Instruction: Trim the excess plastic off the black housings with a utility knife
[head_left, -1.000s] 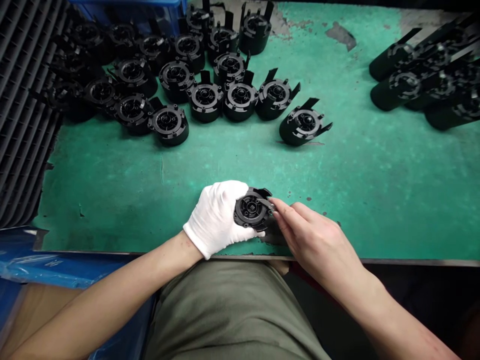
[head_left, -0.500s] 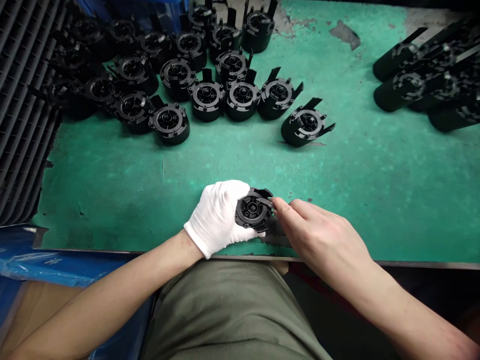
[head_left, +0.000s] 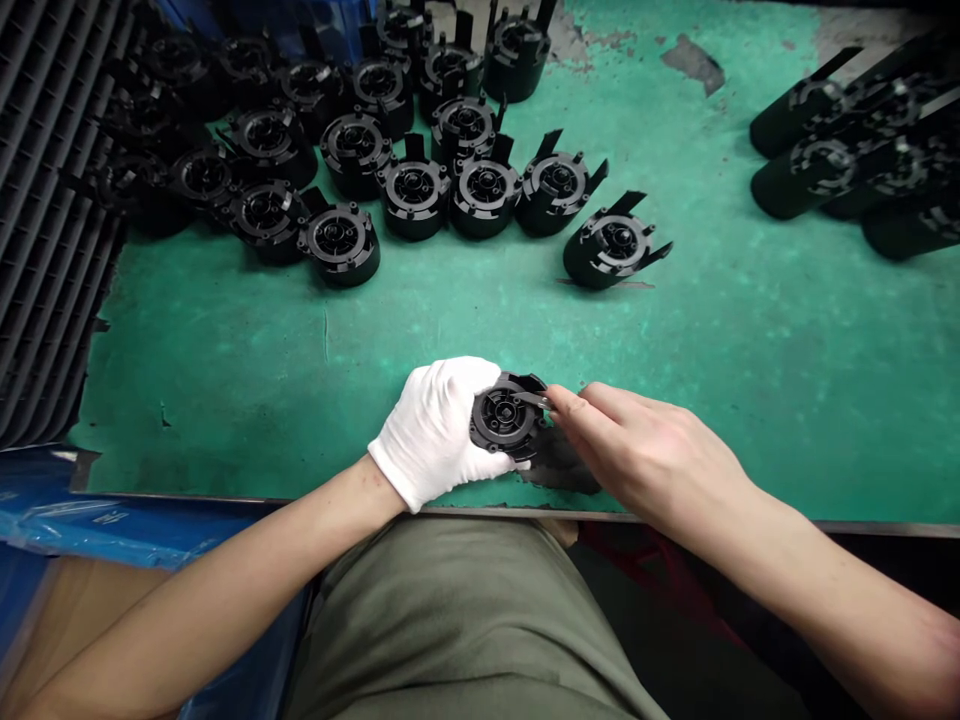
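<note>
My left hand (head_left: 439, 430), in a white glove, is wrapped round a round black plastic part (head_left: 505, 417) held just above the near edge of the green mat (head_left: 465, 320). My bare right hand (head_left: 645, 455) is pinched on a thin metal blade (head_left: 534, 399) whose tip rests on the part's upper right rim. The ribbed face of the part is turned up toward me.
Many like black round parts (head_left: 412, 190) stand in rows at the back left, one apart (head_left: 615, 245) at centre. Longer black parts (head_left: 855, 150) lie piled at the back right. A black ribbed panel (head_left: 45, 220) lines the left side; blue plastic (head_left: 75, 520) lies below it.
My right hand has shifted slightly to the right and flattened, its blade still at the part's rim. The left hand and the part have barely moved.
</note>
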